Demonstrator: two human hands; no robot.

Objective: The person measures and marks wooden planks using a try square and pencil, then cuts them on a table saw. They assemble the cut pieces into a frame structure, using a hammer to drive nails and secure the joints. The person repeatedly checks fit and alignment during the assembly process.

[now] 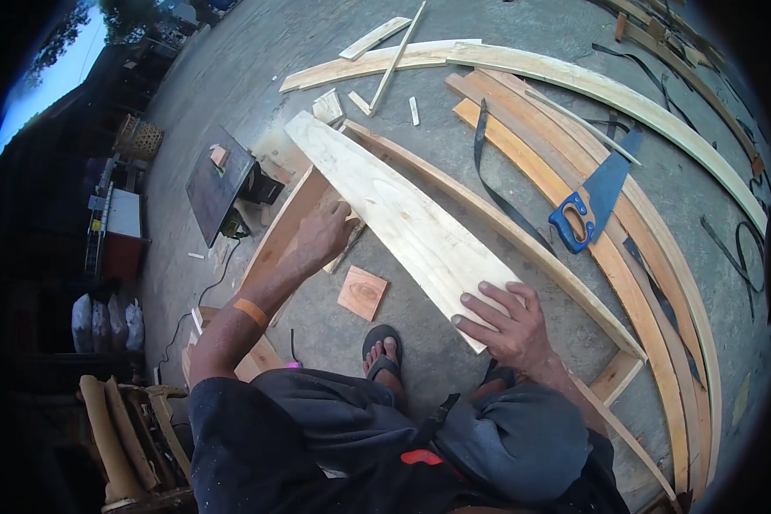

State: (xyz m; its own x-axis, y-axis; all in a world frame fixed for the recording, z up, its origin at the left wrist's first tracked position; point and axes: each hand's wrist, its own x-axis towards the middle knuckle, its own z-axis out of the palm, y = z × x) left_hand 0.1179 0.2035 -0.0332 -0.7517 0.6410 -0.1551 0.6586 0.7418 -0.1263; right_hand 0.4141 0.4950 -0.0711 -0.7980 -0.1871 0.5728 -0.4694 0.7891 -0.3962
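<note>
A wide pale wooden board (394, 210) slants from the far left toward my knees, its far end over the corner of a long wooden frame (488, 214) on the ground. My right hand (514, 330) grips the board's near end, fingers across its top face; the underside of the grip is hidden. Beside the board's left edge, my left hand (324, 233) is closed with fingers curled. What it holds, if anything, I cannot make out. A thin wood strip (344, 250) shows just below that hand. On the ground between the frame's sides lies a square wood piece (363, 293).
A blue-handled handsaw (593, 197) rests on several long planks (651, 291) at the right, with a dark strap (497, 176) nearby. Beyond lie pale boards (385, 64) and offcuts. A dark tilted table (220, 184) stands at left, and a cable (218, 278) crosses the ground.
</note>
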